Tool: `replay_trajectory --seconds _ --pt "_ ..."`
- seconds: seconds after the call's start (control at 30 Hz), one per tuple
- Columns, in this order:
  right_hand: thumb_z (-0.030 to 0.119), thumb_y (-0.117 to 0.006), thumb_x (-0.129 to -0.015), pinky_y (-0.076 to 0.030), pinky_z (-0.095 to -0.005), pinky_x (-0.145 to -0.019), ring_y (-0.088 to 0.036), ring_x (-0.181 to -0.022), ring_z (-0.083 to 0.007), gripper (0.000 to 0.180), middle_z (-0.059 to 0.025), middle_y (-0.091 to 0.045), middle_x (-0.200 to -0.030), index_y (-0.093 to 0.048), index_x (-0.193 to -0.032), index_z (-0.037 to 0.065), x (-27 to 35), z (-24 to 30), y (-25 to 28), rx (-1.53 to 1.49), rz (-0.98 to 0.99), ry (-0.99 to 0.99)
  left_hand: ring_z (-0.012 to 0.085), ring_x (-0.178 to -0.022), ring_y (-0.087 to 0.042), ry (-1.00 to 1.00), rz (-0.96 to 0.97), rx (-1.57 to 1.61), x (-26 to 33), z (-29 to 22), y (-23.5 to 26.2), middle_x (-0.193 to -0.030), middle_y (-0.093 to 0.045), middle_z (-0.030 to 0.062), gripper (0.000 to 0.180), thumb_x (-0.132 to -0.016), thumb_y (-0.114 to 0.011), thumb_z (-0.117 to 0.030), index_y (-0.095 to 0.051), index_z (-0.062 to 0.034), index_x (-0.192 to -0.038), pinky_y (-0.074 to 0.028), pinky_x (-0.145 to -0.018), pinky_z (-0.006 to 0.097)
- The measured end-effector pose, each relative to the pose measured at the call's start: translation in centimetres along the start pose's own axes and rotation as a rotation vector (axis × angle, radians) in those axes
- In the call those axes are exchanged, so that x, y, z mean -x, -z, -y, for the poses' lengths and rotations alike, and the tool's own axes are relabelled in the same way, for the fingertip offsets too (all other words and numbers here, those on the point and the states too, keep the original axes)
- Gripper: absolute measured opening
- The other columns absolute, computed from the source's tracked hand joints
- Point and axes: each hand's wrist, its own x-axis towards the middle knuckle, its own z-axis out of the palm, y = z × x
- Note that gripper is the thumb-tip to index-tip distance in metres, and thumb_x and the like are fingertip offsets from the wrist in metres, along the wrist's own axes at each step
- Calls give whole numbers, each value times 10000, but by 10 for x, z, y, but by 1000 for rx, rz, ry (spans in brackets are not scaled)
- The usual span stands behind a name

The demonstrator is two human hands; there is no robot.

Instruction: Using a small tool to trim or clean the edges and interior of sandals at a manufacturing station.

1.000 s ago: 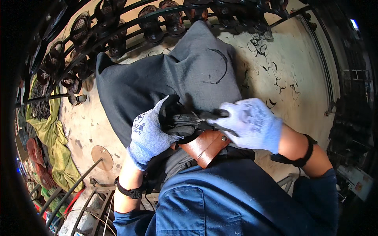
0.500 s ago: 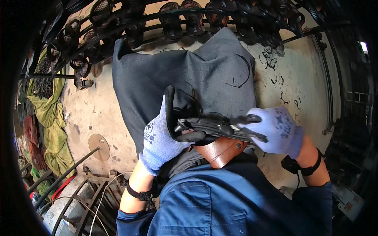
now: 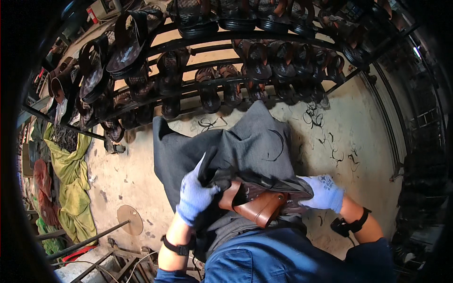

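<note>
A sandal with a dark sole and a broad brown leather strap (image 3: 259,207) is held across my lap. My left hand (image 3: 196,194), in a light blue glove with black-coated fingers, grips its left end, with one finger pointing up. At the other end, my right hand (image 3: 322,192), gloved the same way, is closed round the sole; its fingertips are partly hidden. Dark grey cloth (image 3: 255,139) covers my lap and knees under the sandal. A thin black trimming strip (image 3: 278,151) lies curled on that cloth.
Ahead stands a black metal rack (image 3: 222,82) holding rows of brown and black sandals. Black scraps (image 3: 314,115) litter the floor on the right. At left are a yellow-green cloth sack (image 3: 71,188), a round plate on a rod (image 3: 130,220) and a metal frame (image 3: 127,264).
The view has tilted up, bringing more of the rack in. The sandal has turned from edge-on to show its inside and strap, and my right hand has closed on its right end.
</note>
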Motion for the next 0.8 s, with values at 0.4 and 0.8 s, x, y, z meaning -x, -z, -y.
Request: replay_trajectory --seconds 0.4,0.8 --pt "165 -635 -852 -488 -257 -650 -627 -749 -133 269 -49 -650 -880 -639 -1100 59 -203 32 49 -1590 -405 -80 173 -1025 -590 -189 -653 -109 -30 38 61 -1128 -643 119 407 -760 -615 -5 -602 57 -1163 -432 -941 310" --pt "307 -737 -786 -389 -293 -431 -527 -513 -140 258 -54 -658 -727 -654 -875 79 -401 -4 46 -1374 -300 -438 289 -847 -667 -306 -601 -254 -24 41 59 -926 -672 178 535 -653 -739 -93 -613 17 -1161 -497 -798 343"
